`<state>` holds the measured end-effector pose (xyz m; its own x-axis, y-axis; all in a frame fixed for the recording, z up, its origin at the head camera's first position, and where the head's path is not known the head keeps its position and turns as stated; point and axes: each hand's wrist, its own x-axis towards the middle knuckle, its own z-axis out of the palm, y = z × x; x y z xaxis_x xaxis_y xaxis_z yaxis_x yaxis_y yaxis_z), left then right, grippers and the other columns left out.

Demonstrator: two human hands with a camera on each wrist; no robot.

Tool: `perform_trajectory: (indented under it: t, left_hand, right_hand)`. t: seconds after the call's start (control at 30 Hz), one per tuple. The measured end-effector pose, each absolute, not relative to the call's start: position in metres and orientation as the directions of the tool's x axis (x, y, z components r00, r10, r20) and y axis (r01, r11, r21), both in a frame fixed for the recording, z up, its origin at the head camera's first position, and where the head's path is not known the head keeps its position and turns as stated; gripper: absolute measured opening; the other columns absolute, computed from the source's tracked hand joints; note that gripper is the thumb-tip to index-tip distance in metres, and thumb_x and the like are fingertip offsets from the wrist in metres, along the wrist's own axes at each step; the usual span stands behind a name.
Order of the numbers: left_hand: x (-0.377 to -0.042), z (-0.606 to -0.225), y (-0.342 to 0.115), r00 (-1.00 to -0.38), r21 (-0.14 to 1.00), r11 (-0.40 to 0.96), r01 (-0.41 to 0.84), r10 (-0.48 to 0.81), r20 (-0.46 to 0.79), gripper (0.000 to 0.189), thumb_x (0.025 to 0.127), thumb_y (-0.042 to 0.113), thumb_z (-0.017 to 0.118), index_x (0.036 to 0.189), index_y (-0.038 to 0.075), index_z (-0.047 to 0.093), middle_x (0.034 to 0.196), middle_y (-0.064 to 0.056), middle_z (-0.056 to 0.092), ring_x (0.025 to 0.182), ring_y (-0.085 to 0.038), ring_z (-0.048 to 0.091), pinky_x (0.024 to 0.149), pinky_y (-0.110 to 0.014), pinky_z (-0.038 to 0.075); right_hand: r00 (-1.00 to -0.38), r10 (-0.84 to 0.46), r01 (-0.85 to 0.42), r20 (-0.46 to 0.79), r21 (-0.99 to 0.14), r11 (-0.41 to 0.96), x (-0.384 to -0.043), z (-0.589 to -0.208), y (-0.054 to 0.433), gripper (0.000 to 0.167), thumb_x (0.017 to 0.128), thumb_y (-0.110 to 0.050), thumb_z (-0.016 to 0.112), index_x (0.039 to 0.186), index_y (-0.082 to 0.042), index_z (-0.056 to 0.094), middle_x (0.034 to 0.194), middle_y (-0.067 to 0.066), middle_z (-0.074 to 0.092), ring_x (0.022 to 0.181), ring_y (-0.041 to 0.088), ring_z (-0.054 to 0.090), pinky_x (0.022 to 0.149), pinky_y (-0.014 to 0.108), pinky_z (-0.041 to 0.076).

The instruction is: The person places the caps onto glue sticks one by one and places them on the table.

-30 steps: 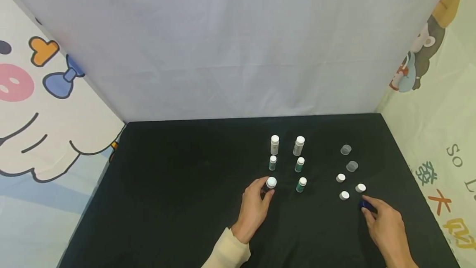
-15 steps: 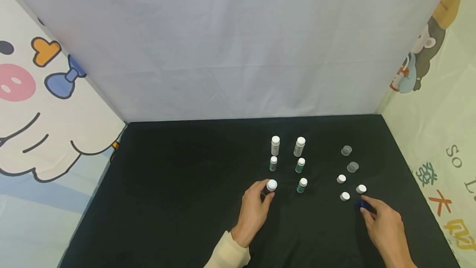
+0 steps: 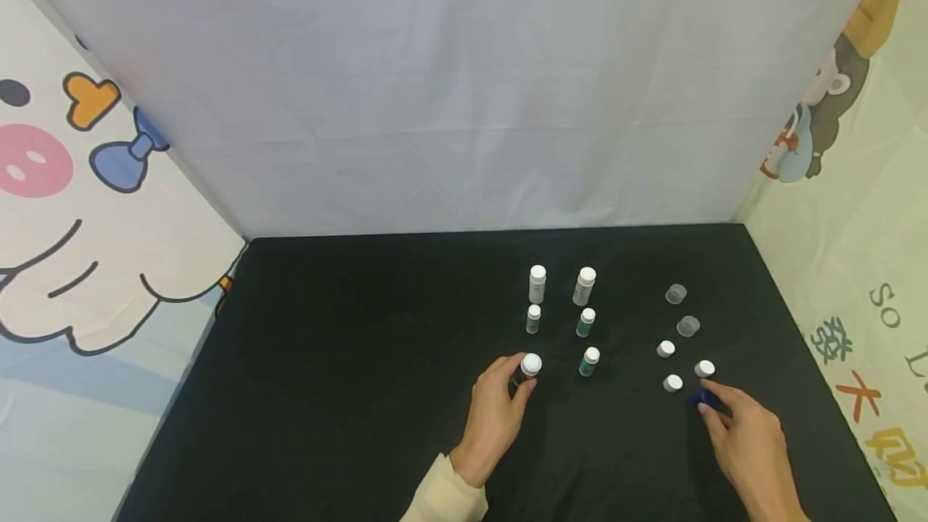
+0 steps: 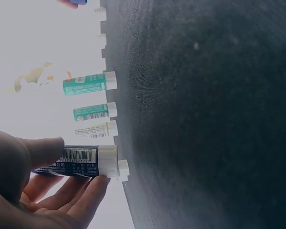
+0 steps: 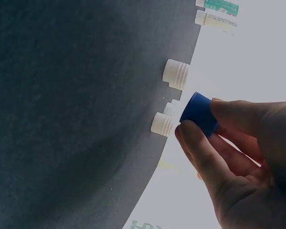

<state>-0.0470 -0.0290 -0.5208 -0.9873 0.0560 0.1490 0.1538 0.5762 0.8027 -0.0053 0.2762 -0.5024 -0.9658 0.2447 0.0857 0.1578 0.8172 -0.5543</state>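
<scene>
My left hand [image 3: 490, 411] holds a dark blue-labelled glue stick [image 4: 80, 161] between thumb and fingers. Its white end [image 3: 531, 364] shows in the head view. My right hand [image 3: 750, 433] pinches a blue cap [image 5: 199, 114] between thumb and fingertips, well apart from the stick. Beyond the left hand stand green-labelled glue sticks, one of them a green glue stick [image 3: 586, 365] just right of it. Near the right fingertips sit white caps, among them a near white cap [image 3: 704, 369] and another white cap [image 3: 673, 383].
Two pale glue sticks, including the right-hand pale one [image 3: 583, 291], stand at the back of the black table [image 3: 377, 377]. Two translucent caps, one a front translucent cap [image 3: 688, 326], lie behind the white caps. A grey cloth wall [image 3: 464, 87] closes the back.
The right hand has shifted slightly left with the blue cap. My left hand has drawn the glue stick slightly nearer to me. The other sticks and caps stay put.
</scene>
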Motion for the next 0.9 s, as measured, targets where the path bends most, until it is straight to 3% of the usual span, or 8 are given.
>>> perform_trajectory:
  t: [0.47, 0.9]
  left_hand:
    - [-0.045, -0.520, -0.029, -0.986, 0.791, 0.589, 0.165, 0.066, 0.156, 0.032, 0.092, 0.002, 0.080, 0.122, 0.007, 0.075, 0.113, -0.006, 0.076, 0.100, -0.020, 0.072, 0.086, -0.040, 0.059]
    - [-0.043, -0.518, -0.030, -0.984, 0.780, 0.601, 0.172, 0.071, 0.162, 0.032, 0.091, 0.002, 0.081, 0.122, 0.006, 0.076, 0.113, -0.007, 0.077, 0.100, -0.021, 0.073, 0.086, -0.039, 0.059]
  right_hand:
    - [-0.965, 0.199, 0.065, 0.171, -0.578, 0.813, -0.004, -0.496, 0.266, 0.030, 0.089, 0.007, 0.076, 0.118, 0.010, 0.072, 0.122, 0.037, 0.067, 0.083, 0.049, 0.076, 0.074, 0.058, 0.059]
    - [-0.971, 0.141, -0.012, 0.191, -0.633, 0.774, -0.004, -0.487, 0.243, 0.031, 0.088, 0.009, 0.077, 0.119, 0.009, 0.073, 0.119, 0.034, 0.070, 0.087, 0.048, 0.076, 0.071, 0.049, 0.061]
